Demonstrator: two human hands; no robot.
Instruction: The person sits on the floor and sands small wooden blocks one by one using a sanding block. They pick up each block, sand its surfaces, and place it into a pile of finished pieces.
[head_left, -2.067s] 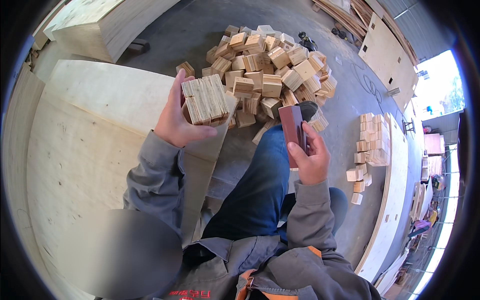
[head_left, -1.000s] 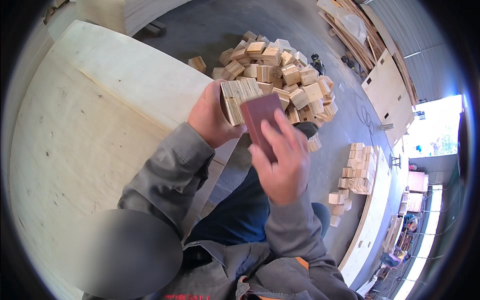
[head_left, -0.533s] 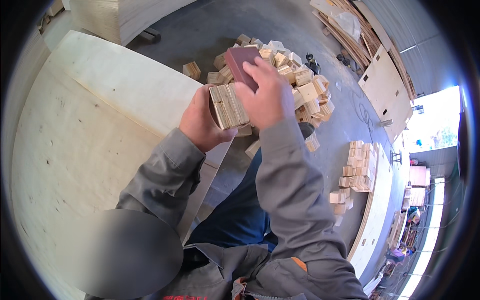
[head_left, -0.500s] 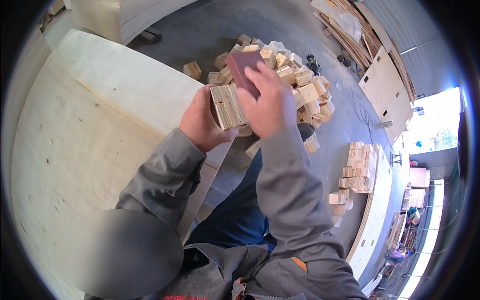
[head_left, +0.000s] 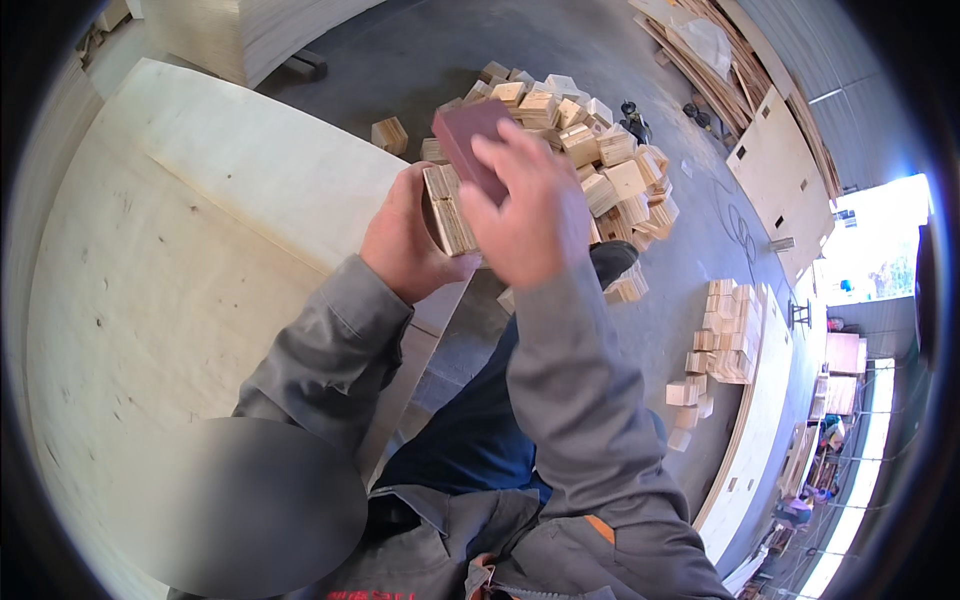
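Note:
My left hand (head_left: 405, 240) is wrapped round a plywood block (head_left: 449, 212), its layered face turned up beside the large pale sheet. A reddish-brown sanding block (head_left: 470, 138) lies under the fingers of my right hand (head_left: 530, 205), over the right part of the plywood block and hiding it there. My right hand is slightly blurred by motion. Whether the sanding block touches the wood all along its underside cannot be seen.
Beyond my hands is a heap of wooden blocks (head_left: 600, 145) on the grey floor (head_left: 690, 225). A large plywood sheet (head_left: 200, 240) fills the left. Stacked blocks (head_left: 728, 335) stand at the right by long boards (head_left: 752, 420). Timber strips (head_left: 690, 60) lie at the far right.
My right hand and the sanding block have shifted a little to the left across the plywood block, covering more of it. My left hand has stayed nearly in place.

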